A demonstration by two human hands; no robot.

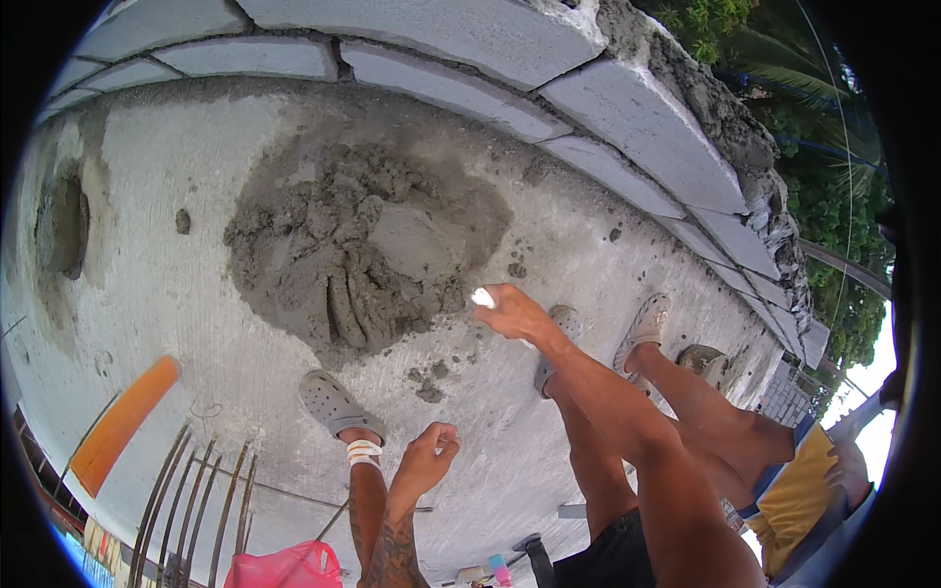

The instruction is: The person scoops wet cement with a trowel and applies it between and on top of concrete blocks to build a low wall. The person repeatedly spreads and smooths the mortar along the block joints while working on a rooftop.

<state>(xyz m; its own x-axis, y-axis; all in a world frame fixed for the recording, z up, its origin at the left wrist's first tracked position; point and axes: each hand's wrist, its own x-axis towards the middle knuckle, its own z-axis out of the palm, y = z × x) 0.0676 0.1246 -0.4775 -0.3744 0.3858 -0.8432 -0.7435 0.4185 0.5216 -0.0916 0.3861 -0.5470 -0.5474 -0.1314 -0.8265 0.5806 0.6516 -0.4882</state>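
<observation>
A wet heap of grey mortar [323, 245] lies spread on the concrete, grooved on its near side and smooth on a patch at its right. At the heap's right edge my right hand [515, 314] is closed round a white-ended handle [481, 297]. Whatever tool the handle belongs to cannot be made out. Nearer to me and lower, my left hand [421, 465] hangs above the floor with its fingers loosely curled; nothing shows in them. My grey clogs [338, 402] stand on the near side of the mortar.
A low wall of grey blocks [637, 127] curves along the far and right side. Another person's legs [706, 421] stand close at my right. Upright steel bars [196, 510], an orange pipe [127, 426] and a pink plastic bag [284, 566] are at the lower left.
</observation>
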